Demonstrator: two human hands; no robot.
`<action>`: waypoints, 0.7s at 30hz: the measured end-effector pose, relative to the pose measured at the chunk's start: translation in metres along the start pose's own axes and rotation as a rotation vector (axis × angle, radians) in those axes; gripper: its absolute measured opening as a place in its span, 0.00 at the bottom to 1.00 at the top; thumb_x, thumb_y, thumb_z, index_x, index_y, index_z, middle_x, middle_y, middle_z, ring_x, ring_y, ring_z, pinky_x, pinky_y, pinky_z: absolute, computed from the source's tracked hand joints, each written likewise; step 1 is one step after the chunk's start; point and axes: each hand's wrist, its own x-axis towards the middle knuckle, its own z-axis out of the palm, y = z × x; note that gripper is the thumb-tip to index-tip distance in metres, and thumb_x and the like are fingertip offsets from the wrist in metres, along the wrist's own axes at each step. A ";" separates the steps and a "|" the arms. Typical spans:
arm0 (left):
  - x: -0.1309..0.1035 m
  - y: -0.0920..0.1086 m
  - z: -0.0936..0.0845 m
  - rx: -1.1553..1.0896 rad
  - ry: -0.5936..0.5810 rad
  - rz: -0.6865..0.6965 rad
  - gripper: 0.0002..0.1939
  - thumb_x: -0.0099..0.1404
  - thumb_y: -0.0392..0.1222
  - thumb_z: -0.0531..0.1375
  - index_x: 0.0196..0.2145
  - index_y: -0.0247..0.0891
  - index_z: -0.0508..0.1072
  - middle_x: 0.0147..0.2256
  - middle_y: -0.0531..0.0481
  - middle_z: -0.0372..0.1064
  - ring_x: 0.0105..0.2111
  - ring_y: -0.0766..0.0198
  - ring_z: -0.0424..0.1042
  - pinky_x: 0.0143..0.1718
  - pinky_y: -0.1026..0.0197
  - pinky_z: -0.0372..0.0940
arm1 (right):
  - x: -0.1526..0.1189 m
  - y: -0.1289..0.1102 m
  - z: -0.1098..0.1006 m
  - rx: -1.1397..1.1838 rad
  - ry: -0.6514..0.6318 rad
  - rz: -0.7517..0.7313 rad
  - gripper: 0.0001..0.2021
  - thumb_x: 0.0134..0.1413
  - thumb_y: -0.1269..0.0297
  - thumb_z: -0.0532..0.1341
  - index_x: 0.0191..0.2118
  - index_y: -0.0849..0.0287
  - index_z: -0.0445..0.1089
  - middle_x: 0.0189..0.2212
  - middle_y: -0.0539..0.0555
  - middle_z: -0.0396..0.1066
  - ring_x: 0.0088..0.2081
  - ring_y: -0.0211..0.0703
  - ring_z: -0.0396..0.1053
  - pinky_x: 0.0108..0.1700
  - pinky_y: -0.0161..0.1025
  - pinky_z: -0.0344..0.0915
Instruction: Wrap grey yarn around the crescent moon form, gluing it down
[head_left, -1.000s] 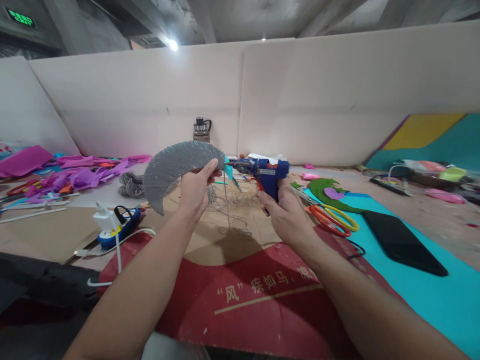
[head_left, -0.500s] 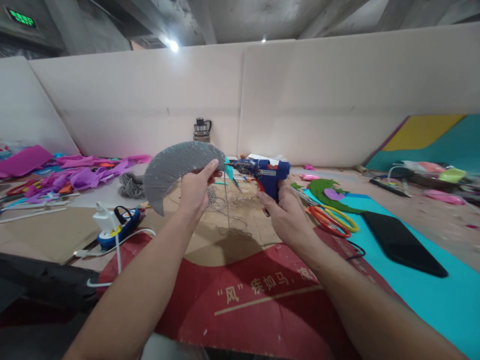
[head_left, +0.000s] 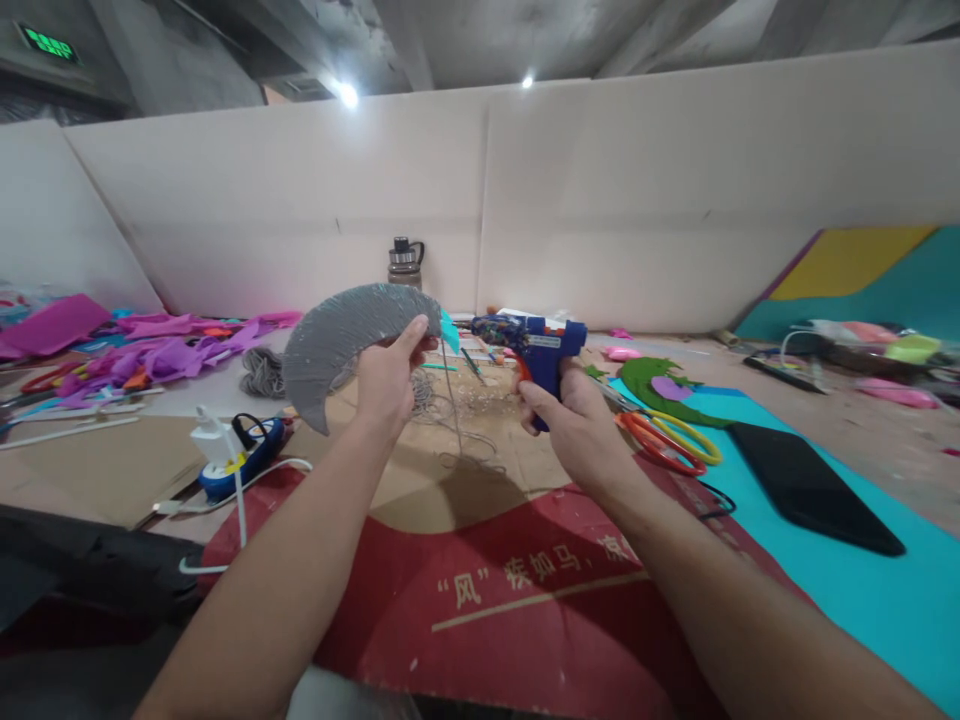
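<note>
A grey yarn-covered crescent (head_left: 352, 325) with a turquoise tip (head_left: 450, 331) is pinched near its right end by my left hand (head_left: 390, 378). Grey yarn (head_left: 454, 400) hangs from that end down to loose strands on the cardboard (head_left: 405, 500). My right hand (head_left: 566, 410) is wrapped round the handle of a blue glue gun (head_left: 544, 345). The gun's nozzle points left at the turquoise tip, with a small gap between them.
Left lie a grey yarn bundle (head_left: 262, 372), purple scraps (head_left: 176, 352) and a blue power strip (head_left: 244, 462). A bottle (head_left: 405, 262) stands behind. Right are scissors (head_left: 667, 443), a green piece (head_left: 652, 390) and a black phone (head_left: 814, 485) on a turquoise sheet (head_left: 885, 590).
The glue gun has moved slightly right, away from the crescent. The crescent has shifted slightly left, and more of its turquoise tip shows.
</note>
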 end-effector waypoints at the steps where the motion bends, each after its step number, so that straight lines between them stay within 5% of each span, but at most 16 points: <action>1: 0.000 0.001 0.000 -0.014 0.009 -0.002 0.12 0.44 0.41 0.73 0.26 0.34 0.77 0.24 0.53 0.74 0.23 0.70 0.72 0.25 0.67 0.60 | 0.001 -0.001 0.000 0.098 0.006 0.063 0.10 0.53 0.60 0.61 0.39 0.53 0.61 0.28 0.46 0.66 0.23 0.34 0.59 0.22 0.33 0.58; 8: 0.000 0.002 0.000 -0.063 -0.032 0.005 0.15 0.42 0.43 0.74 0.26 0.35 0.77 0.25 0.53 0.74 0.23 0.70 0.72 0.26 0.66 0.61 | 0.018 -0.002 -0.011 0.395 0.096 0.428 0.11 0.44 0.69 0.64 0.37 0.57 0.64 0.33 0.50 0.73 0.22 0.30 0.58 0.19 0.27 0.54; 12: -0.001 0.003 0.001 -0.064 -0.059 -0.003 0.16 0.42 0.43 0.75 0.27 0.35 0.76 0.25 0.53 0.74 0.24 0.70 0.72 0.27 0.66 0.61 | 0.033 0.016 -0.021 0.075 0.031 0.573 0.01 0.52 0.70 0.58 0.32 0.58 0.64 0.28 0.54 0.73 0.22 0.34 0.61 0.22 0.31 0.60; 14: -0.001 0.003 0.001 -0.069 -0.064 -0.004 0.16 0.41 0.43 0.75 0.27 0.35 0.76 0.25 0.53 0.74 0.23 0.70 0.72 0.26 0.66 0.61 | 0.038 0.025 -0.026 -0.088 0.030 0.593 0.04 0.51 0.71 0.59 0.28 0.58 0.64 0.23 0.55 0.71 0.25 0.40 0.65 0.27 0.38 0.65; 17: -0.001 0.002 0.001 -0.069 -0.077 -0.002 0.16 0.42 0.42 0.75 0.27 0.35 0.77 0.25 0.53 0.74 0.23 0.70 0.72 0.25 0.67 0.61 | 0.039 0.028 -0.031 -0.261 0.118 0.491 0.10 0.45 0.73 0.63 0.22 0.56 0.61 0.27 0.59 0.71 0.38 0.51 0.70 0.41 0.47 0.68; 21: -0.005 0.000 0.005 -0.046 -0.080 -0.004 0.14 0.43 0.42 0.74 0.26 0.34 0.76 0.24 0.53 0.73 0.23 0.70 0.72 0.26 0.67 0.61 | 0.030 0.014 -0.012 -0.445 0.141 0.043 0.05 0.53 0.63 0.61 0.33 0.58 0.67 0.41 0.62 0.73 0.49 0.54 0.68 0.54 0.53 0.62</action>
